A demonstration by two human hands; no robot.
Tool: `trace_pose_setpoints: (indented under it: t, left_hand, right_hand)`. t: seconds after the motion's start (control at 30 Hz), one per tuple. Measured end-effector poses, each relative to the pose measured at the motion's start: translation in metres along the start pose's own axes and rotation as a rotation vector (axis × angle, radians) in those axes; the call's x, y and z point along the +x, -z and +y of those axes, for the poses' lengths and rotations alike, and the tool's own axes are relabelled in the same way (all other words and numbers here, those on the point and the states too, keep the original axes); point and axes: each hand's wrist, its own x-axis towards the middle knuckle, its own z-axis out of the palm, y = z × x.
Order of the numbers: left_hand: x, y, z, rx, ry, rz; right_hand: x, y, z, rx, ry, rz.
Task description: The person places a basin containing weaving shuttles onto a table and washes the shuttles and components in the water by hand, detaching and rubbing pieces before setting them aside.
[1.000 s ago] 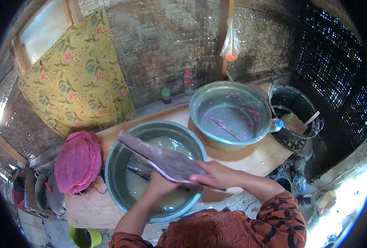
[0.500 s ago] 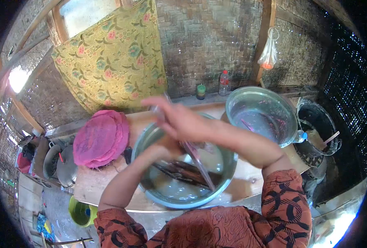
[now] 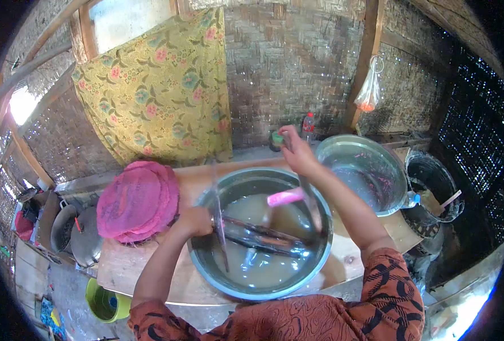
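Note:
My left hand (image 3: 196, 221) is closed at the left rim of a large metal basin (image 3: 190, 256), around a long, thin dark strip (image 3: 220, 227) that stands steeply over the water. My right hand (image 3: 296, 152) is raised above the basin's far right side. It grips a long, flat, blurred blade-like thing (image 3: 311, 207) that points down into the basin. A bright pink piece (image 3: 286, 196), smeared by motion, is beside that blade-like thing. Cloudy water fills the basin, and long dark stick-like pieces (image 3: 263, 236) lie in it.
A stack of pink woven-looking rounds (image 3: 138, 202) sits left of the basin. A second metal basin (image 3: 365, 170) with pink scraps stands at right, near a black bucket (image 3: 434, 187). A bottle (image 3: 308, 126) and green-lidded jar (image 3: 276, 140) stand behind. A green bucket (image 3: 101, 301) is below the table.
My hands, crossed over the basin before, have moved apart: the left to the left rim, the right to the far right. The bright pink piece now shows above the water.

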Motion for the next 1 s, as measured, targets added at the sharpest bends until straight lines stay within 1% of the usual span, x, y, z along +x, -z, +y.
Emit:
trace_pose_setpoints:
  t: [0.03,0.07,0.13,0.2,0.23,0.27,0.3,0.33,0.37,0.4,0.43,0.5,0.53,0.57,0.6,0.63,0.7,0.77,0.8,0.83,0.87,0.9,0.93,1.0]
  left_hand:
    - [0.016,-0.011,0.0,0.022,0.068,0.038]
    - [0.034,-0.023,-0.001,0.046,0.14,0.078]
    - [0.089,-0.049,-0.002,0.434,-0.003,0.263]
    - [0.123,-0.067,0.014,0.717,0.044,0.349]
    - [0.135,-0.077,0.011,0.726,0.038,0.356]
    - [0.147,-0.087,0.008,0.746,0.002,0.388]
    - [0.147,-0.076,0.015,0.763,-0.039,0.42]
    - [0.144,-0.07,0.024,0.637,0.008,0.26]
    - [0.147,-0.073,0.027,0.638,-0.014,0.26]
    - [0.146,-0.079,0.025,0.497,-0.041,0.064]
    - [0.143,-0.086,0.023,0.358,-0.064,-0.136]
    - [0.139,-0.099,0.022,0.372,-0.058,-0.28]
    - [0.146,-0.097,0.02,0.376,-0.067,-0.273]
    - [0.151,-0.099,0.019,0.358,0.022,-0.208]
    - [0.154,-0.104,0.02,0.339,0.11,-0.147]
    - [0.16,-0.104,0.022,0.344,0.101,-0.157]
    - [0.182,-0.094,0.022,0.468,-0.024,-0.152]
    - [0.194,-0.101,0.026,0.603,-0.109,-0.029]
    - [0.203,-0.115,0.023,0.49,-0.238,0.138]
    - [0.209,-0.121,0.021,0.369,-0.367,0.303]
    - [0.2,-0.101,0.03,0.302,-0.342,-0.008]
    - [0.195,-0.1,0.033,0.229,-0.329,-0.173]
    - [0.188,-0.105,0.031,0.177,-0.33,-0.28]
    - [0.172,-0.114,0.022,0.119,-0.33,-0.396]
  right_hand:
    - [-0.002,-0.012,0.011,-0.045,-0.106,-0.013]
    - [-0.004,-0.042,0.026,-0.098,-0.101,-0.039]
    - [-0.012,-0.077,0.009,-0.256,-0.235,-0.238]
    - [-0.026,-0.115,0.038,-0.321,-0.157,-0.316]
    - [-0.034,-0.129,0.049,-0.323,-0.16,-0.304]
    - [-0.039,-0.139,0.057,-0.336,-0.148,-0.246]
    - [-0.041,-0.139,0.06,-0.353,-0.139,-0.189]
    - [-0.045,-0.137,0.065,-0.364,-0.15,-0.18]
    - [-0.054,-0.132,0.066,-0.338,-0.17,-0.229]
    - [-0.065,-0.129,0.067,-0.305,-0.197,-0.276]
    - [-0.077,-0.124,0.069,-0.304,-0.223,-0.269]
    - [-0.088,-0.109,0.07,-0.347,-0.488,-0.439]
    - [-0.089,-0.106,0.067,-0.424,-0.555,-0.436]
    - [-0.089,-0.112,0.071,-0.425,-0.567,-0.435]
    - [-0.089,-0.126,0.081,-0.677,-0.615,-0.665]
    - [-0.089,-0.143,0.089,-0.923,-0.649,-0.898]
    - [-0.094,-0.162,0.103,-1.071,-0.809,-1.209]
    - [-0.13,-0.168,0.125,-0.562,-0.352,-0.707]
    - [-0.14,-0.193,0.162,-0.466,-0.442,-0.603]
    - [-0.135,-0.181,0.157,-0.465,-0.438,-0.599]
    - [-0.13,-0.165,0.145,-0.248,-0.511,-0.63]
    - [-0.129,-0.16,0.144,-0.136,-0.546,-0.645]
    - [-0.128,-0.155,0.142,-0.026,-0.585,-0.658]
    - [-0.115,-0.165,0.17,0.193,-0.809,-0.774]
